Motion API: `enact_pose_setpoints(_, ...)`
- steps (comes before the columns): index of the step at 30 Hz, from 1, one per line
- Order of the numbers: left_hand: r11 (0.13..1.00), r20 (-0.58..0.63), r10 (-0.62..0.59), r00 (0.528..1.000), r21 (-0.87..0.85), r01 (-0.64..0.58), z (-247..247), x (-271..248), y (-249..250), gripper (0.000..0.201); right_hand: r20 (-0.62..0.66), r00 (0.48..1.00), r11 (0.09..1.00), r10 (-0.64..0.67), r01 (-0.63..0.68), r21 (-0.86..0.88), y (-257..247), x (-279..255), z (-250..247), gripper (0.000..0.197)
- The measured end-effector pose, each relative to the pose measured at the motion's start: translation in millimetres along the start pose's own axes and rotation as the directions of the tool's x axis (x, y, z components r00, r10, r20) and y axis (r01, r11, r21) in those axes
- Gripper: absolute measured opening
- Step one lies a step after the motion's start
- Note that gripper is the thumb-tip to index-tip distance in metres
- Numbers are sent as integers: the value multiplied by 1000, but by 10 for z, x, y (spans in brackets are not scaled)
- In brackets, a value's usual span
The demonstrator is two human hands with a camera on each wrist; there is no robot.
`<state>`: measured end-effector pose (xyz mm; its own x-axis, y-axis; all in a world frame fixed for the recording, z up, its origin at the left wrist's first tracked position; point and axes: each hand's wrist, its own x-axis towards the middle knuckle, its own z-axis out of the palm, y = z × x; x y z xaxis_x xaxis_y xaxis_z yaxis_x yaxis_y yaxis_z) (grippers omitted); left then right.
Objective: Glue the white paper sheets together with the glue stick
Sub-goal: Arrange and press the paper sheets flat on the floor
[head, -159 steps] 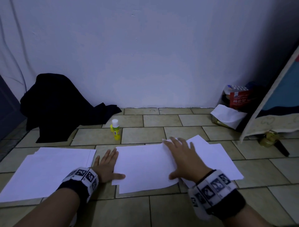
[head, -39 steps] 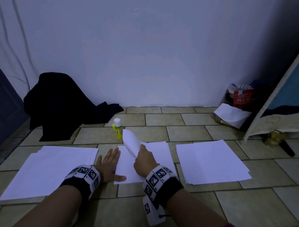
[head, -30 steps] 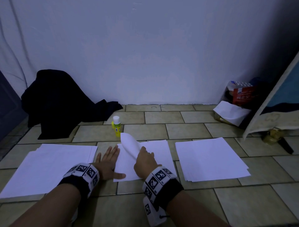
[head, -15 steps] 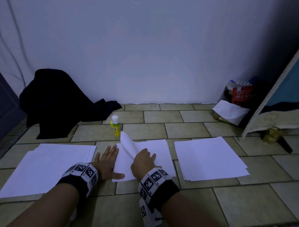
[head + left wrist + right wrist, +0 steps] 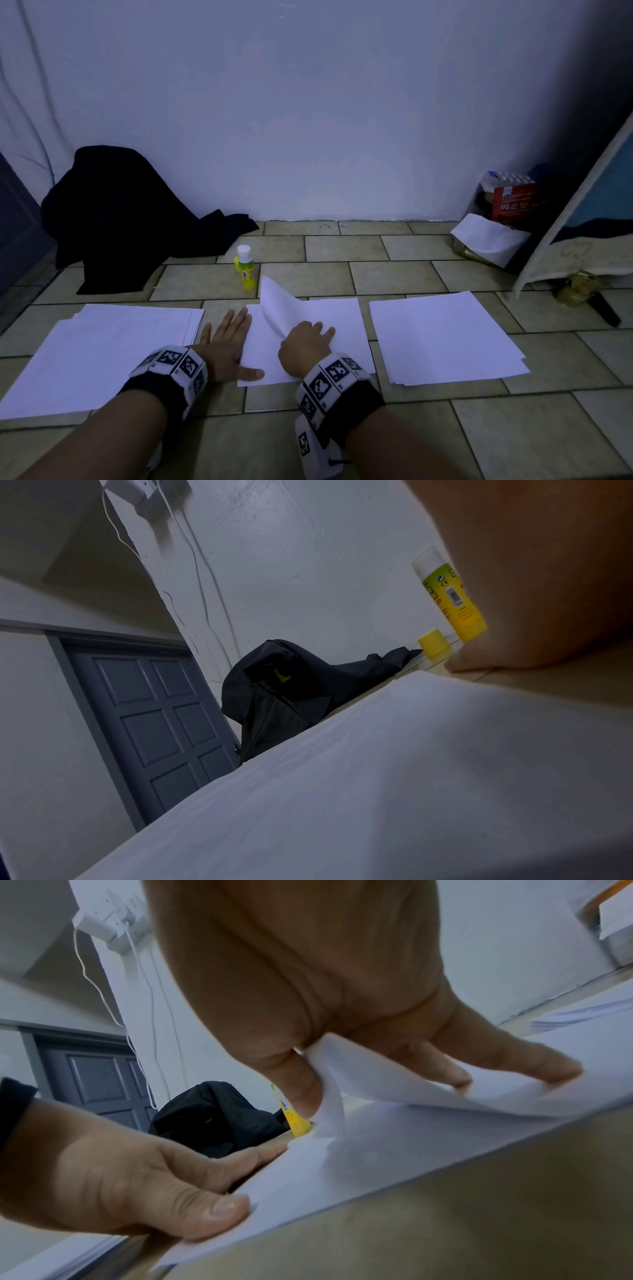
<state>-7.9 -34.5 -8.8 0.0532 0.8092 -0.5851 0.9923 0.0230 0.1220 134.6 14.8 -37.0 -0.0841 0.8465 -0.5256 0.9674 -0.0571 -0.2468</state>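
Two white sheets (image 5: pixel 342 325) lie stacked on the tiled floor between my hands. My right hand (image 5: pixel 305 342) pinches the top sheet's left edge, and the curled flap (image 5: pixel 274 305) stands up off the lower sheet. In the right wrist view the thumb (image 5: pixel 301 1085) and fingers grip that flap (image 5: pixel 394 1080). My left hand (image 5: pixel 226 342) lies flat on the floor, its thumb (image 5: pixel 219 1213) pressing the lower sheet's left corner. The yellow glue stick (image 5: pixel 246 267) stands upright behind the sheets, held by neither hand. Its yellow cap (image 5: pixel 433 642) sits on the floor beside the glue stick (image 5: pixel 452 599).
A larger paper stack (image 5: pixel 102 349) lies at the left and another paper stack (image 5: pixel 442 339) at the right. A dark garment (image 5: pixel 120 219) is heaped against the wall. Boxes and a bag (image 5: pixel 503 212) fill the right corner by a leaning board (image 5: pixel 582 205).
Five seconds ago my right hand pressed flat on the paper; now it pinches the top sheet's left edge and holds it peeled up. Over the last second almost nothing moves.
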Motion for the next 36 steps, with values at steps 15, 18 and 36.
enact_pose_setpoints(15,1000,-4,-8,1000,15,8,15,24,-12,113,-46,998,994,-37,42,98,7,-7,36,53)
enact_pose_setpoints(18,1000,-2,-12,1000,19,12,17,27,-13,113,-62,997,991,-39,47,129,27,-73,1,57)
enact_pose_setpoints(36,1000,-8,-17,1000,24,17,23,47,-8,112,0,986,981,-168,167,94,83,-178,-96,60)
